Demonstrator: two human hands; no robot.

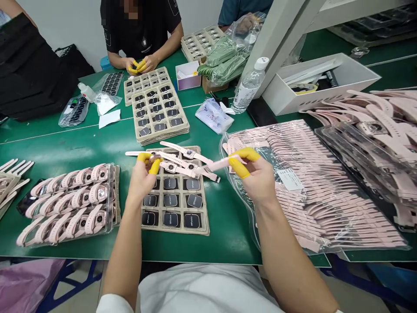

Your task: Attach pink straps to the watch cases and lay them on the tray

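My left hand (143,176), with yellow finger cots, pinches a watch body with one pink strap (153,157) above a beige tray of black watch faces (176,202). My right hand (256,174), also in yellow cots, holds a loose pink strap (219,164) by its end, pointing left toward the watch. Three half-strapped pink watches (187,161) lie across the tray's far end. A clear bag of pink straps (312,187) lies under and right of my right hand.
Finished pink watches (71,202) sit stacked at left. A taller stack of trays (159,112) stands beyond. A person opposite has hands (138,65) in yellow cots. A water bottle (249,84), white box (317,80) and more pink straps (384,117) sit at right.
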